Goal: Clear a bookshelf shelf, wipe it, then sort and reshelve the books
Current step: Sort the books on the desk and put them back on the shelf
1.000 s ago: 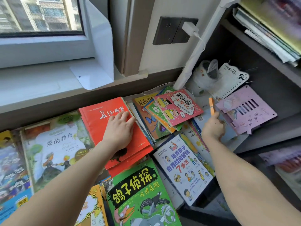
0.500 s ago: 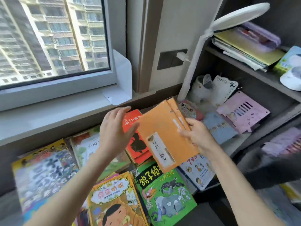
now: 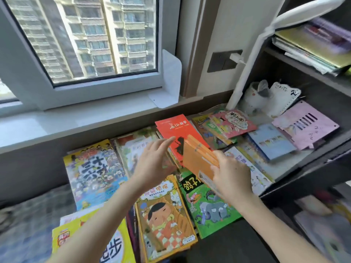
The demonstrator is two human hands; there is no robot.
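Holding a stack of thin orange books [image 3: 195,160] tilted above the spread of books, the right hand [image 3: 231,177] grips the stack at its near right edge, with the fingers [image 3: 221,158] curled round it. The left hand [image 3: 153,158] is just to the left of the stack, its fingers [image 3: 165,142] straight and close together, holding nothing; whether they touch the stack I cannot tell. Behind the stack lies a red book [image 3: 174,128], partly covered by it. Under the hands a green book [image 3: 209,209] and a yellow book [image 3: 163,215] with a cartoon child lie flat on the dark worktop [image 3: 218,249], and more picture books lie to the left. At the far right a pink book [image 3: 233,122] tops a small pile near the foot of a white lamp [image 3: 250,59]. On the shelf [image 3: 303,68] above, papers lie flat in a pile.
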